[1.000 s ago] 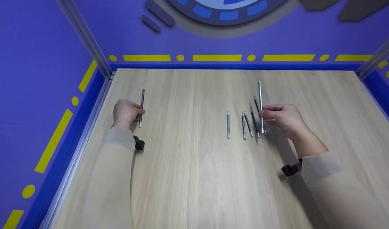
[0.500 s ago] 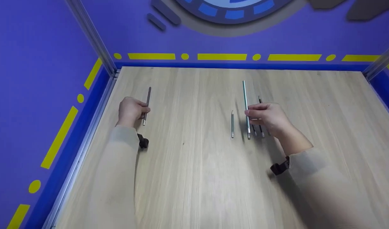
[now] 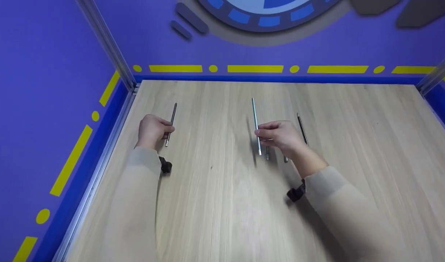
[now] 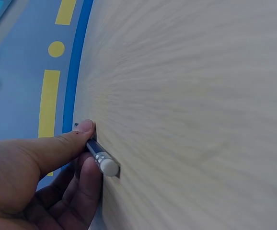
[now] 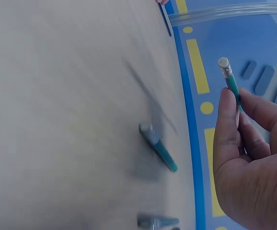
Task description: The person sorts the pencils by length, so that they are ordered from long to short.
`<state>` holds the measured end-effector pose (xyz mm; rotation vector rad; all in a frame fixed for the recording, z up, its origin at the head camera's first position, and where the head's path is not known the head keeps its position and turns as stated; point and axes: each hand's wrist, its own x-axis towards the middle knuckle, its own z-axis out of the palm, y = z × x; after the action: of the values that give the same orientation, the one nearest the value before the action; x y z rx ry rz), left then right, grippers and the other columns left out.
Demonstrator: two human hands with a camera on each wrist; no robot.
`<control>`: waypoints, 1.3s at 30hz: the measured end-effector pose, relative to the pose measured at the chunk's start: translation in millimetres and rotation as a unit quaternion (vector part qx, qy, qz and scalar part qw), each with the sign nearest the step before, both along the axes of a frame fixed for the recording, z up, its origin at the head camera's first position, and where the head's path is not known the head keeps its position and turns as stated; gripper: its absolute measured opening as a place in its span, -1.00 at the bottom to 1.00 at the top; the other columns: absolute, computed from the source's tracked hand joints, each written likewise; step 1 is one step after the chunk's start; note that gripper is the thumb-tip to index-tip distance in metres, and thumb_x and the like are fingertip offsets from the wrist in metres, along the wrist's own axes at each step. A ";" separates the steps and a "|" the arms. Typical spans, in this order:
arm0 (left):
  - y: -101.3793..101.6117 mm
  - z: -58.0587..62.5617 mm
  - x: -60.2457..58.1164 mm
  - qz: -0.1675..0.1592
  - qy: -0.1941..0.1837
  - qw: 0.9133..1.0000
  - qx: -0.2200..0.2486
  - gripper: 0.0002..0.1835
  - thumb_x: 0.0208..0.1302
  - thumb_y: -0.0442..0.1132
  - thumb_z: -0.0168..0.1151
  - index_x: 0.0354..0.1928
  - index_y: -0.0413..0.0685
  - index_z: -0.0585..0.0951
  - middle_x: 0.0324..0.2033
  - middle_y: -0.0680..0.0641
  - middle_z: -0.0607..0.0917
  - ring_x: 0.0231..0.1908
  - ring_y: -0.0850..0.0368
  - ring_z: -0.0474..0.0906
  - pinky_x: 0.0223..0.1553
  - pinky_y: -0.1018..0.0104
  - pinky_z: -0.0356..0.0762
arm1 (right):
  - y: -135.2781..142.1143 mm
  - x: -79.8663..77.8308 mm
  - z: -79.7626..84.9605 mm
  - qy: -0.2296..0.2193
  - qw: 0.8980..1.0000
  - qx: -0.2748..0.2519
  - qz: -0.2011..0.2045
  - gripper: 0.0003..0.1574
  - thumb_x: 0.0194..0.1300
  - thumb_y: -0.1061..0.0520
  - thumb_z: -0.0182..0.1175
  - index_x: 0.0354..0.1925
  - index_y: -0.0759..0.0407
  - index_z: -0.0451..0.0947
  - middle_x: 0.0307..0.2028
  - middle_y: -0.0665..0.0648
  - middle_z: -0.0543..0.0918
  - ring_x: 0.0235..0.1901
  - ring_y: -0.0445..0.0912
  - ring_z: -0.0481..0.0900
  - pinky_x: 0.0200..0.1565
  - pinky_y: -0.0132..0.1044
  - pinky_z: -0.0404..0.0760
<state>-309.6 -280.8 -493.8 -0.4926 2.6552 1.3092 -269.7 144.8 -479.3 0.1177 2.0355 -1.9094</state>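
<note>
My left hand pinches a dark pencil with a white eraser between thumb and fingers, at the table's left side. In the left wrist view this pencil is low at the table surface; whether it touches cannot be told. A teal-green pencil is pinched by my right hand right of the table's middle, raised above the surface, eraser end toward me. Beneath and beside that hand lie several pencils, partly hidden by it: a dark one on the right and a teal one in the right wrist view.
The wooden table is bounded by a blue wall with yellow marks at the back and another panel on the left. A metal post rises at the back left corner.
My right hand has carried the teal-green pencil leftward over the lying pencils, past the leftmost one. The left hand keeps its hold on the dark pencil, almost in place; the view has shifted slightly.
</note>
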 end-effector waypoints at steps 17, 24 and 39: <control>-1.9 -1.8 2.8 -0.002 0.023 1.000 -0.007 -0.69 0.30 -0.34 0.41 0.05 -0.22 0.91 -0.11 -0.20 0.94 -0.43 0.28 0.73 -0.36 0.49 0.71 | -86.8 -19.0 -0.7 -0.017 1.000 -0.021 0.004 -0.56 0.50 0.26 0.50 0.25 0.42 0.74 0.12 0.40 0.85 -0.15 -0.06 0.91 0.08 -0.19 0.90; 4.3 -1.4 0.6 0.001 0.017 0.999 0.031 -0.65 0.33 -0.40 0.37 0.11 -0.29 0.87 0.03 -0.32 0.90 -0.42 0.27 0.77 -0.34 0.46 0.80 | -114.7 -28.0 -3.8 -0.012 1.000 -0.015 -0.007 -0.65 0.46 0.33 0.49 0.15 0.45 0.78 -0.16 0.21 0.89 -0.29 -0.14 0.87 0.09 -0.09 0.91; 5.8 -5.6 -3.2 -0.015 0.039 0.997 0.057 -0.69 0.36 -0.40 0.42 0.10 -0.31 0.87 -0.14 -0.24 0.92 -0.50 0.28 0.74 -0.38 0.49 0.75 | -156.9 -43.7 -17.9 -0.011 0.999 0.030 -0.032 -0.74 0.50 0.34 0.45 0.09 0.46 0.77 -0.20 0.24 0.88 -0.32 -0.15 0.84 -0.17 -0.34 0.89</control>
<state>-312.8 -275.0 -499.4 -0.3931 2.6186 1.4905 -313.4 -12.1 -497.2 0.2204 2.0995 -1.8751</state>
